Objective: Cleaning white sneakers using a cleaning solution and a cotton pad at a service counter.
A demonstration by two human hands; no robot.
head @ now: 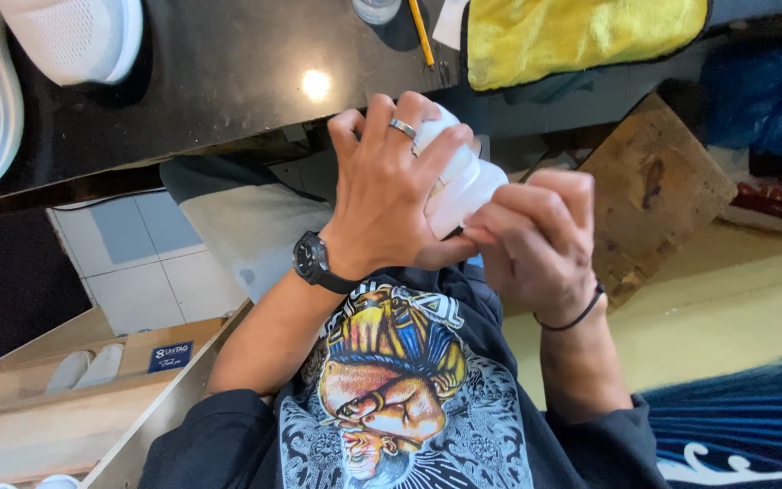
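Hands [463,213] closed round white obj. [460,181]

Even indoor light; a round glare spot on the dark glossy tabletop [228,81]; mostly sharp, edges slightly stretched.

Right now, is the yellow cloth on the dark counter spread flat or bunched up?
Spread out, though wrinkled. The yellow cloth lies open across the counter edge, its top cut off by the frame.
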